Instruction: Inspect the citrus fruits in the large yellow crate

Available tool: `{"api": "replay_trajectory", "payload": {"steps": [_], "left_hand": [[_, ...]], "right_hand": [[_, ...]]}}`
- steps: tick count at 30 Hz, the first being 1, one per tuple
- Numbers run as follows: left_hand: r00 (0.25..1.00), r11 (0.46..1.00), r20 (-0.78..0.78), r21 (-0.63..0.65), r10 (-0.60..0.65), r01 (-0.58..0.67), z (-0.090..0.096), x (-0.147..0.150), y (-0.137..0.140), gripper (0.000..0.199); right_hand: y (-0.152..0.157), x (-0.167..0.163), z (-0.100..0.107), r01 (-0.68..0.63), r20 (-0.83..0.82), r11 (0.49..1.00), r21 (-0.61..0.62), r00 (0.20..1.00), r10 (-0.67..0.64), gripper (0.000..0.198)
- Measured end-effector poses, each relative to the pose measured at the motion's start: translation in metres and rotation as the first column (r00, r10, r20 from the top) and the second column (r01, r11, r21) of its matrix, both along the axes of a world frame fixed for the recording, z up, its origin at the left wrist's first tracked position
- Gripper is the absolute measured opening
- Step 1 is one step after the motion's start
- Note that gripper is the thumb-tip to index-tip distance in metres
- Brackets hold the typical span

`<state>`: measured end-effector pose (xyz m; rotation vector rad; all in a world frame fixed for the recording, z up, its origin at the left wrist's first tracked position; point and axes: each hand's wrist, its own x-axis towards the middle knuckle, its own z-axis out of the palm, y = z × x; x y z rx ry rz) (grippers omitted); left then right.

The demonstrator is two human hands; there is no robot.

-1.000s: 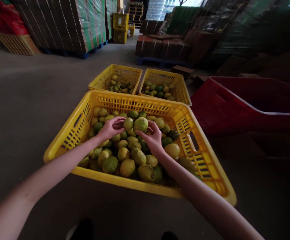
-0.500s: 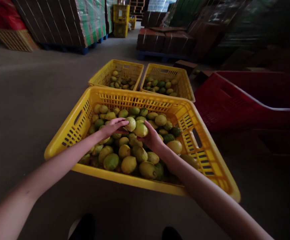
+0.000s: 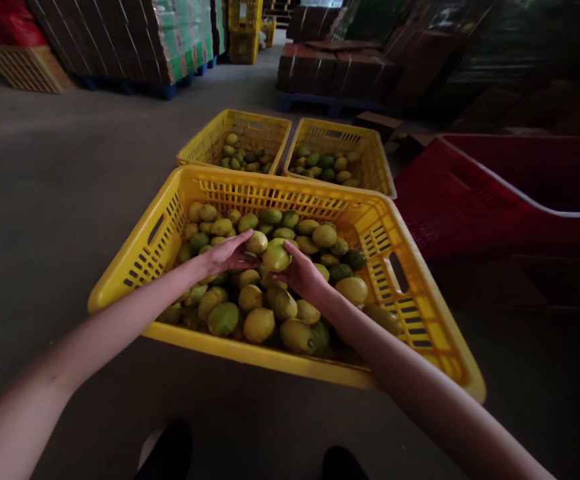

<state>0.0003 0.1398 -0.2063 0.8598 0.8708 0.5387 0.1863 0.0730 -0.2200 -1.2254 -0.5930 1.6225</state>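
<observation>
Over the large yellow crate (image 3: pixel 290 373), my left hand (image 3: pixel 227 257) is closed round a pale yellow-green lemon (image 3: pixel 257 243), thumb and fingers on its left side. My right hand (image 3: pixel 303 270) grips a larger yellow-green lemon (image 3: pixel 275 255) from the right. The two lemons are side by side, very close together; whether they touch I cannot tell. Beneath the hands the crate holds many loose lemons, some yellow like the lemon (image 3: pixel 259 325) at the front, others greener like the lemon (image 3: pixel 223 319) beside it. Both hands partly hide the fruit below.
Behind the crate stand two smaller yellow crates, the left crate (image 3: pixel 205 137) and the right crate (image 3: pixel 380 157), each with lemons inside. A red bin (image 3: pixel 420 213) is at the right. Strapped stacks of cartons (image 3: pixel 105 40) rest on blue pallets at the back.
The view has tilted down slightly. Both hands still hold their lemons, which have turned a little and shifted slightly to the left.
</observation>
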Motion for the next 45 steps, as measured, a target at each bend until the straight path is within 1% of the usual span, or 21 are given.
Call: {"api": "replay_trajectory", "payload": {"steps": [2,4,5,7,9,13,15,18,21,23,26,28,31,33,34,35,37,39,41,43,45], "left_hand": [[0.994,0.989,-0.015,0.102,0.110,-0.108,-0.001,0.001,0.000,0.040],[0.974,0.953,-0.032,0.214,0.226,-0.214,-0.002,0.001,0.002,0.049],[0.964,0.934,-0.040,0.259,0.263,-0.244,-0.003,0.001,0.003,0.052],[0.956,0.911,-0.048,0.322,0.289,-0.259,-0.004,0.000,0.006,0.056],[0.960,0.898,-0.050,0.369,0.275,-0.238,-0.006,-0.001,0.007,0.059],[0.969,0.875,-0.080,0.452,0.234,-0.174,-0.011,-0.003,0.009,0.062],[0.972,0.869,-0.102,0.474,0.210,-0.138,-0.015,-0.003,0.010,0.061],[0.977,0.871,-0.113,0.479,0.183,-0.108,-0.018,-0.002,0.011,0.058],[0.980,0.887,-0.097,0.447,0.173,-0.113,-0.015,-0.002,0.010,0.053],[0.980,0.903,-0.100,0.414,0.169,-0.114,-0.011,-0.003,0.009,0.046],[0.977,0.938,-0.117,0.319,0.180,-0.135,-0.005,-0.004,0.009,0.032],[0.971,0.958,-0.119,0.224,0.207,-0.177,-0.003,-0.004,0.011,0.023],[0.969,0.973,-0.107,0.072,0.225,-0.218,-0.001,-0.005,0.013,0.011],[0.974,0.978,-0.088,-0.002,0.208,-0.209,0.002,-0.004,0.014,0.015],[0.975,0.978,-0.080,-0.017,0.205,-0.207,0.003,-0.004,0.014,0.018],[0.975,0.978,-0.075,-0.011,0.208,-0.209,0.004,-0.003,0.013,0.019],[0.974,0.975,-0.064,0.069,0.217,-0.212,0.004,-0.003,0.011,0.018],[0.976,0.965,-0.044,0.170,0.211,-0.201,0.005,-0.004,0.009,0.016],[0.978,0.953,-0.021,0.233,0.205,-0.195,0.005,-0.004,0.007,0.017],[0.975,0.947,-0.015,0.238,0.224,-0.214,0.005,-0.004,0.007,0.021],[0.965,0.948,-0.047,0.205,0.257,-0.242,0.006,-0.004,0.007,0.027]], "right_hand": [[-0.001,0.001,-0.001,0.074,0.052,0.995,0.071,0.996,-0.078,0.039],[-0.002,0.001,-0.001,0.142,0.129,0.978,0.154,0.978,-0.162,0.049],[-0.003,0.001,-0.002,0.154,0.168,0.968,0.200,0.967,-0.189,0.053],[-0.003,0.001,-0.002,0.139,0.236,0.947,0.289,0.948,-0.212,0.059],[-0.002,0.000,-0.003,0.115,0.274,0.927,0.356,0.936,-0.221,0.062],[0.001,-0.002,-0.009,0.114,0.270,0.909,0.401,0.933,-0.236,0.063],[0.002,-0.001,-0.013,0.129,0.242,0.912,0.390,0.941,-0.236,0.062],[0.002,0.002,-0.015,0.139,0.204,0.931,0.338,0.955,-0.216,0.057],[0.001,0.003,-0.013,0.139,0.182,0.948,0.285,0.963,-0.196,0.053],[0.001,0.002,-0.011,0.154,0.168,0.956,0.249,0.965,-0.199,0.052],[0.001,0.001,-0.009,0.176,0.151,0.970,0.168,0.968,-0.202,0.045],[0.002,0.000,-0.008,0.166,0.139,0.978,0.126,0.973,-0.183,0.040],[0.003,0.000,-0.005,0.150,0.064,0.986,0.077,0.986,-0.155,0.025],[0.002,-0.001,-0.001,0.148,-0.015,0.988,0.041,0.989,-0.148,0.013],[0.002,-0.002,0.002,0.150,-0.061,0.988,0.029,0.987,-0.148,0.009],[0.001,-0.003,0.005,0.155,-0.100,0.988,0.025,0.983,-0.152,0.007],[0.000,-0.006,0.012,0.176,-0.156,0.983,0.041,0.973,-0.168,0.012],[-0.002,-0.007,0.017,0.197,-0.170,0.979,0.051,0.968,-0.186,0.019],[-0.002,-0.007,0.018,0.206,-0.163,0.978,0.014,0.966,-0.201,0.026],[0.000,-0.005,0.016,0.218,-0.152,0.974,-0.062,0.962,-0.225,0.035],[0.003,-0.001,0.011,0.247,-0.126,0.961,-0.122,0.957,-0.262,0.044]]}}
